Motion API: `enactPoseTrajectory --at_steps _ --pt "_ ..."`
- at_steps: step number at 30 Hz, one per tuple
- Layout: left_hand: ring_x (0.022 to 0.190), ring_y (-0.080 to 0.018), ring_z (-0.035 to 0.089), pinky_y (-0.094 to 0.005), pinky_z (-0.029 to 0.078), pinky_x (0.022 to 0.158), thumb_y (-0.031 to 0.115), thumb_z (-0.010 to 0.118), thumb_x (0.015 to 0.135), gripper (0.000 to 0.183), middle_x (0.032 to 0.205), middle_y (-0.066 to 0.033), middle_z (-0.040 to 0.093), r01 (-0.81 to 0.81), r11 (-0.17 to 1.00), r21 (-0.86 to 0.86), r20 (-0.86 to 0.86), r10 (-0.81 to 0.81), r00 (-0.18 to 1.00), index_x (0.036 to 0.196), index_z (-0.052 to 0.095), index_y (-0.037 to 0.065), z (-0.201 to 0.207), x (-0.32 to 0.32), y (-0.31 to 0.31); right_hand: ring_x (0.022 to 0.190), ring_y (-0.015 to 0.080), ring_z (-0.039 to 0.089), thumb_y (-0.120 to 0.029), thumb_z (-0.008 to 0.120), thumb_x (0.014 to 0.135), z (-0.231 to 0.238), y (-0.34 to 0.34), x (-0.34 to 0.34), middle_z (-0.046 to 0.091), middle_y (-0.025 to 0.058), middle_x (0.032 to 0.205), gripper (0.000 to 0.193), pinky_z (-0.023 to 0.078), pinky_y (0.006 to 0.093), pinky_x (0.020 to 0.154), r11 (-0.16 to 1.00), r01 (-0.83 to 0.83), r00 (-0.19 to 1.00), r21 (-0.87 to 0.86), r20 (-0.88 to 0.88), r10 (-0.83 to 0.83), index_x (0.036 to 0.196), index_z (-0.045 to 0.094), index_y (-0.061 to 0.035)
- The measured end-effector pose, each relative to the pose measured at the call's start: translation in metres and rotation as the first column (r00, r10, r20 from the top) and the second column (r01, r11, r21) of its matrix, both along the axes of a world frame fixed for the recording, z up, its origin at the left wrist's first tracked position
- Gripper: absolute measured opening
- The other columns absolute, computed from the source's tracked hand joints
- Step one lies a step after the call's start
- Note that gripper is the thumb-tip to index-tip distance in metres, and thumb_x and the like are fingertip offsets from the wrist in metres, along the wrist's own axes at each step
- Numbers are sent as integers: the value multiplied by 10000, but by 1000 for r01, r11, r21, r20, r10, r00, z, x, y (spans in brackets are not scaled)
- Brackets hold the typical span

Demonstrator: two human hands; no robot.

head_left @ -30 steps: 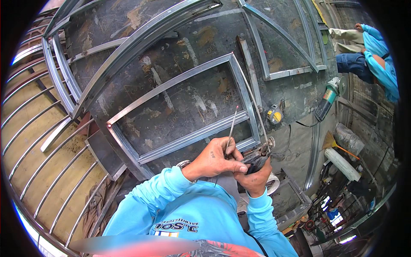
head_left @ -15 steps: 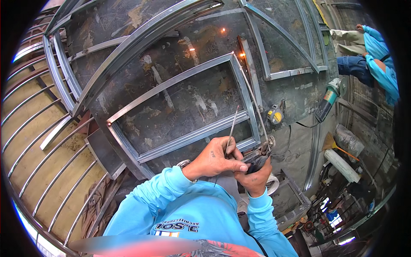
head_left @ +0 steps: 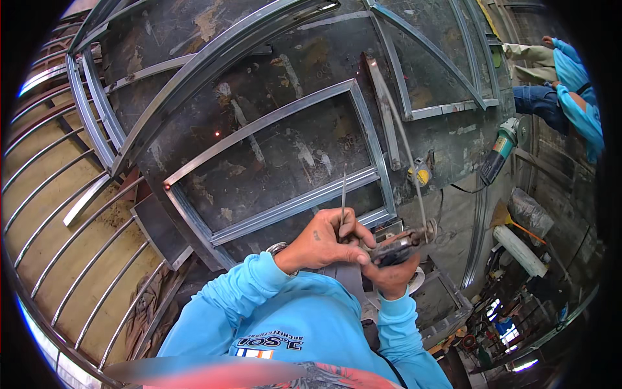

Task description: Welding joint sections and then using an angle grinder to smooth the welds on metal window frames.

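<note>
My left hand [head_left: 324, 243] is closed around a thin welding rod [head_left: 344, 194] that points up and away. Its thumb and fingers lie close against the holder. In my right hand [head_left: 394, 277] is a dark, worn electrode holder [head_left: 402, 245], with the fingers wrapped round it. A long welding electrode [head_left: 411, 142] is clamped in its jaw and reaches far up over the table. Beyond my hands lies a rectangular steel frame [head_left: 262, 122] with a crossbar, flat on the dark steel worktable [head_left: 278, 155]. The electrode's tip is apart from the frame's far right corner.
A yellow tape measure [head_left: 421, 174] and a green angle grinder [head_left: 499, 150] lie to the right. Curved steel channels [head_left: 175, 97] cross the far left. Another frame [head_left: 447, 109] is at the far right. A railing [head_left: 71, 214] bends along the left. A co-worker [head_left: 573, 91] is at the far right.
The electrode holder and its electrode have shifted right, away from the frame's corner. The rod in my left hand is more upright. The bright sparks are gone except one small glowing spot.
</note>
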State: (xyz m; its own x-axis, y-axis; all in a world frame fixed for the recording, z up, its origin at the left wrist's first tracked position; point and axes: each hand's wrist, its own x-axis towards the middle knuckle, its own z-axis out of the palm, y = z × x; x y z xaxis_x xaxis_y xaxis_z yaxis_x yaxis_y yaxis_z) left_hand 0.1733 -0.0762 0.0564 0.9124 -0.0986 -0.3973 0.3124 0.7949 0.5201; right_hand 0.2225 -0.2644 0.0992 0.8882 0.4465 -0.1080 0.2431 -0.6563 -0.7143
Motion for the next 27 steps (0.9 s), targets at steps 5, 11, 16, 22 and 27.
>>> enactPoseTrajectory --at_steps 5,11,16,22,27 --pt "800 -65 577 -254 489 675 97 872 740 560 854 -131 699 38 987 154 -23 -35 999 703 315 134 -1 4 -6 697 154 667 -221 881 594 0 4 11 676 70 820 668 539 311 617 995 71 969 68 -240 -53 1103 522 21" --pt "807 -74 584 -258 483 670 93 868 745 560 821 -126 694 15 988 157 -19 -12 1000 694 312 135 -2 5 -5 713 157 671 -195 863 574 0 7 12 679 77 825 682 545 309 639 997 82 958 15 -278 -74 1118 513 20" --pt "795 -72 584 -256 482 667 89 868 745 558 818 -127 694 22 986 167 -24 -18 1000 695 314 133 0 5 -3 737 156 678 -201 865 573 0 5 12 688 86 857 697 551 309 642 996 83 951 35 -303 -68 1130 511 24" --pt "772 -77 601 -258 502 672 42 839 769 514 832 -116 705 -4 999 52 -23 5 1000 725 333 119 -1 3 -6 683 137 673 -239 866 601 7 10 14 685 58 795 681 550 285 598 997 67 958 -34 -278 -74 1116 513 33" --pt "783 -67 600 -252 507 683 53 849 761 538 839 -114 711 34 991 131 -7 -34 999 745 315 121 -3 5 -5 632 149 668 -281 866 625 2 8 14 667 49 737 641 539 289 564 1000 16 985 -19 -174 -19 1059 515 35"
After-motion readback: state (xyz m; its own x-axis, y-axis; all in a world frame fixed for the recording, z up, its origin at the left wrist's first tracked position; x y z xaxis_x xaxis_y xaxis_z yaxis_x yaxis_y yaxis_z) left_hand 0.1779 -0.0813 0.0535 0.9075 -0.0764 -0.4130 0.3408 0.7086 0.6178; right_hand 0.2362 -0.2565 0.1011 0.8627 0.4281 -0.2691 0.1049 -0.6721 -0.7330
